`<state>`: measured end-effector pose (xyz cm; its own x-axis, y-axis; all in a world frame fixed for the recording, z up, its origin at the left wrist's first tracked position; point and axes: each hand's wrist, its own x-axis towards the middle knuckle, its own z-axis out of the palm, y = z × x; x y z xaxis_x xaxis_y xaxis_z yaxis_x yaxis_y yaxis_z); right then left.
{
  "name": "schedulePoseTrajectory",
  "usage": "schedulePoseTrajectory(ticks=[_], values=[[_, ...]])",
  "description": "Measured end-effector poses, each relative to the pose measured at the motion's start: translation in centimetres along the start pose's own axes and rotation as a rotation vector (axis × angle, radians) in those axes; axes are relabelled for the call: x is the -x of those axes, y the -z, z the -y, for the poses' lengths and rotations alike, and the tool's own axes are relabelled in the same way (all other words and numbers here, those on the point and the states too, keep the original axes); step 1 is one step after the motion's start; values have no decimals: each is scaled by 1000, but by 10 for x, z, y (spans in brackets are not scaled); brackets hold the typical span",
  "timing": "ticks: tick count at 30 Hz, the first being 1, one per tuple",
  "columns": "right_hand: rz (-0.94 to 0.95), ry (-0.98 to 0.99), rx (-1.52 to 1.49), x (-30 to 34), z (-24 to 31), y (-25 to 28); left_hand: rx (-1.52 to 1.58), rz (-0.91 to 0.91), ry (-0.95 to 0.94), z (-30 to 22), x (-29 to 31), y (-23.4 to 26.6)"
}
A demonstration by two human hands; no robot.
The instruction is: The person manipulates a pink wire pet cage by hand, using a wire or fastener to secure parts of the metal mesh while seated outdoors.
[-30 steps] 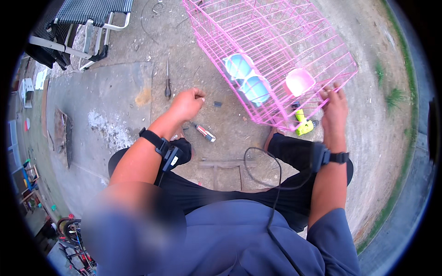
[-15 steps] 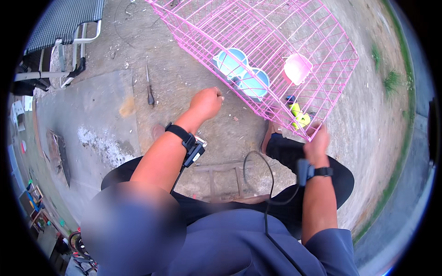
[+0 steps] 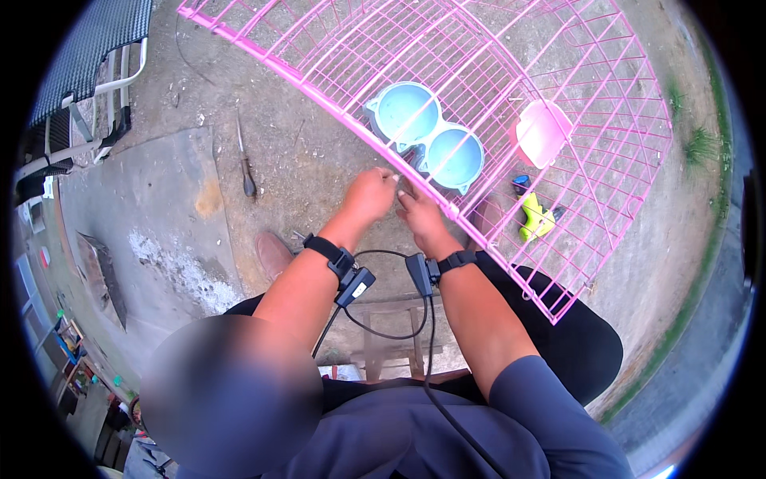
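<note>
A pink wire cage (image 3: 295,73) lies tilted across the ground in front of me. A light blue double pet bowl (image 3: 408,112) and a pink bowl (image 3: 544,132) show through its bars. My left hand (image 3: 371,195) is closed in a pinch near the cage's close rim, beside the double bowl. Just right of it, my right hand (image 3: 424,217) bends its fingers in toward the left fingertips at the same rim. Anything small between the fingers is too hidden to name. A yellow-green, drill-like tool (image 3: 533,215) shows behind the bars on the right.
A screwdriver (image 3: 245,164) with a dark handle lies on the ground at the left, beside a flat grey sheet (image 3: 152,184). A folding chair (image 3: 92,64) stands at the far left. Cables (image 3: 432,343) hang from my wrist devices, above a wooden frame (image 3: 375,339) between my legs.
My right hand has let go of the cage's near right corner and moved left beside my left hand. The cage now appears lower and closer. My left hand has come nearer its rim.
</note>
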<state>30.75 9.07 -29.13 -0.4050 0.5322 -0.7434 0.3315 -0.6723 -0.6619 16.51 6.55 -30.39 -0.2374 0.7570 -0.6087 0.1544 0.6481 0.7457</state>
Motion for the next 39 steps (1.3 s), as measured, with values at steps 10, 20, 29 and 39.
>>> schedulePoseTrajectory(ticks=[10, 20, 29, 39], values=[[-13, 85, -369, -11, -6, -8, -375, -21, -42, -19, 4, 9], [80, -123, -711, 4, 19, -12, -147, 200, -65, 32, -5, -4], [41, -107, -779, -6, -10, -11, -357, 47, -358, -33, 25, 20], [19, -126, -586, -12, -17, -11, -677, -73, -357, -16, 14, 24]])
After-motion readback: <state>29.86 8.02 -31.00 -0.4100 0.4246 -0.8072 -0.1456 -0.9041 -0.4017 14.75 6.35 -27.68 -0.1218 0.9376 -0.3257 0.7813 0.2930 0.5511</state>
